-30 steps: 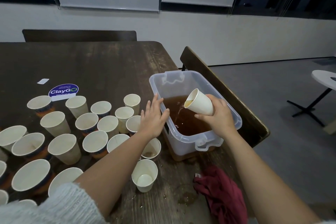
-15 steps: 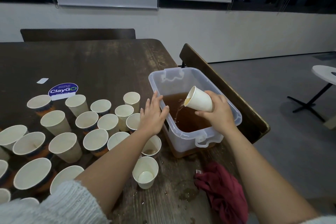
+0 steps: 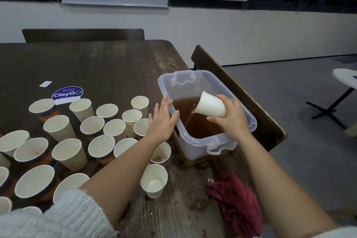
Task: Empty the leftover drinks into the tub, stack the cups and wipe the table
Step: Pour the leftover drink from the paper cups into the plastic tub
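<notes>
A clear plastic tub (image 3: 249, 120) stands at the table's right edge, partly full of brown liquid. My right hand (image 3: 231, 118) grips a white paper cup (image 3: 210, 105) tipped over the tub, and a thin brown stream runs from its rim into the liquid. My left hand (image 3: 163, 120) rests with straight fingers against the tub's left rim. Several paper cups (image 3: 96, 137) stand upright on the dark wooden table (image 3: 108, 67) to the left; a few show brown dregs. One empty cup (image 3: 154, 179) stands alone near the front. A crumpled dark red cloth (image 3: 237, 201) lies by the table's front right.
Small puddles and drops wet the wood around the tub's near end and beside the cloth. A purple ClayGo sticker (image 3: 67, 92) and a white label are on the tabletop. A wooden bench back (image 3: 241, 94) runs behind the tub. A white round table (image 3: 345, 77) stands far right.
The cup in my right hand has tipped a little further over the tub while the pour goes on. My left hand stays on the tub's rim.
</notes>
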### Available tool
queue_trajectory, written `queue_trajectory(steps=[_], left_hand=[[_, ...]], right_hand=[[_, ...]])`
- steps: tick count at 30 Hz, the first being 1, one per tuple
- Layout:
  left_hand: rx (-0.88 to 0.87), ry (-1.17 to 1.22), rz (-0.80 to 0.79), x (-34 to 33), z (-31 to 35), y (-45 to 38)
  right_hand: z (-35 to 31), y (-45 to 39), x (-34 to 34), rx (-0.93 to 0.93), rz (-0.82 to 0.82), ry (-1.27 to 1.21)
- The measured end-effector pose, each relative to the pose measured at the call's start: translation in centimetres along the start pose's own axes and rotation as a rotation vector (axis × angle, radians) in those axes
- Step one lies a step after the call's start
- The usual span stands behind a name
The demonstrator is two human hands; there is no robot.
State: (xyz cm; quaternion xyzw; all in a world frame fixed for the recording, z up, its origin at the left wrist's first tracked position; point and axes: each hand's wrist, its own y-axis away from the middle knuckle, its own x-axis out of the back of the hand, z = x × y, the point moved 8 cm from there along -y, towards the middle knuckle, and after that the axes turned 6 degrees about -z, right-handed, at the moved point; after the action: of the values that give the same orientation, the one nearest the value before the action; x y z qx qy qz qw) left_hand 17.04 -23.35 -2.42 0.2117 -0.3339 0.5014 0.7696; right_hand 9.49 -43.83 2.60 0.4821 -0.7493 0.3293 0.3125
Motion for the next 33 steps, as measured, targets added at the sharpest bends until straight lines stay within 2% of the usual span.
queue_trajectory(steps=[24, 31, 33], left_hand=[[-0.002, -0.015, 0.008, 0.0, -0.2, -0.1], [0.018, -0.067, -0.064, 0.8, 0.3, 0.4], [0.013, -0.083, -0.127, 1.2, 0.6, 0.5]], right_hand=[[0.7, -0.2, -0.3, -0.036, 0.004, -0.035], [0.4, 0.0, -0.3, -0.031, 0.019, -0.098], [-0.2, 0.4, 0.2, -0.021, 0.042, -0.164]])
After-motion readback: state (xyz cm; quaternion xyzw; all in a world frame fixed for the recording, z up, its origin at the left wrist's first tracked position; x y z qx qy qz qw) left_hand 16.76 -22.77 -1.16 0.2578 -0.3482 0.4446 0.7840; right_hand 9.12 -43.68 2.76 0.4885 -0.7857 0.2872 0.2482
